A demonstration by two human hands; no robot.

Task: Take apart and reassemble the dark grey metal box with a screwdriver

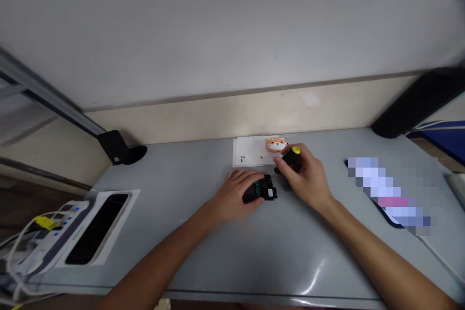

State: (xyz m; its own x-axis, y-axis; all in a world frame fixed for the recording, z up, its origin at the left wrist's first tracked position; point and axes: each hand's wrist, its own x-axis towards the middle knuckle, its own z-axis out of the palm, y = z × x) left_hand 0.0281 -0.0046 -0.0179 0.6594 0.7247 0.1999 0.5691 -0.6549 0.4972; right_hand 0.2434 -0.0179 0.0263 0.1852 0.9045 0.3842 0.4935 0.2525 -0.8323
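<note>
My left hand (236, 196) is wrapped around the left part of a small opened black device (269, 193), with a green circuit board showing between thumb and fingers. My hand hides much of it, so its exact kind is unclear. A screwdriver (293, 156) with a black and yellow handle is gripped in my right hand (308, 174). Its thin shaft slants down left to the device; whether the tip sits in a screw is too small to tell. Behind, several tiny dark screws (242, 158) lie on white paper (250, 147), beside an orange-and-white animal-face case (276, 145).
On the left are a power strip (60, 237) with cables and a dark-screened phone (98, 227) on a white sheet or box. A lit, blurred-out phone (388, 193) lies at right. A black cylinder (410, 101) and black stand base (136, 154) stand near the wall.
</note>
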